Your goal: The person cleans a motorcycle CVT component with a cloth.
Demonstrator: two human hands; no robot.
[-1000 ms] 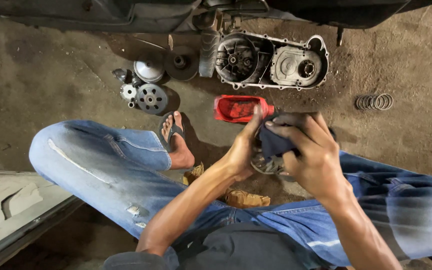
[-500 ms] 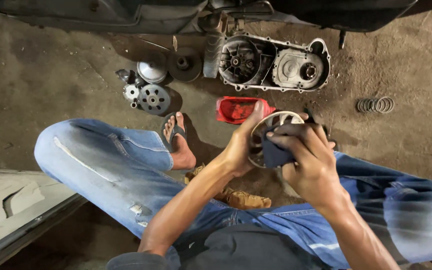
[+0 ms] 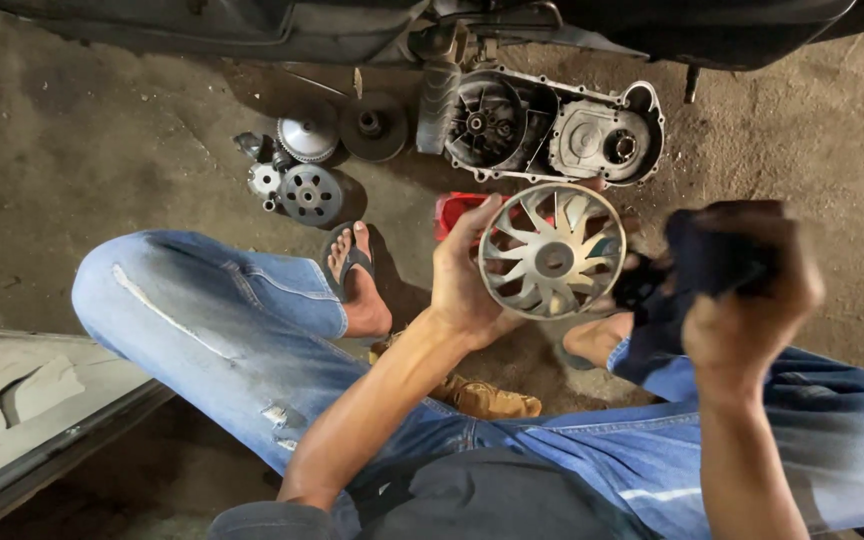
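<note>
Nearest, the right hand (image 3: 747,300) is clenched around a dark rag (image 3: 697,265), just right of the finned metal pulley disc (image 3: 552,251). The left hand (image 3: 467,275) grips that disc by its left rim, face up. Beyond lies an open engine crankcase (image 3: 552,130), with loose round clutch parts (image 3: 307,165) on the dirt floor (image 3: 72,160) far left.

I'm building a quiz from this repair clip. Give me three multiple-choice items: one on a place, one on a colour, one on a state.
1. Where does the red container lie?
A. on the ground behind the finned metal disc
B. on the person's lap
C. on top of the engine case

2. What colour is the cloth in the right hand?
A. white
B. dark
C. yellow

3. How is the finned metal disc held?
A. flat on the ground
B. raised, gripped at its rim by the left hand
C. bolted to the engine case

Key: 1 A, red shows past the disc's left edge; 2 B, the bunched cloth looks nearly black; 3 B, fingers wrap its left rim.
</note>
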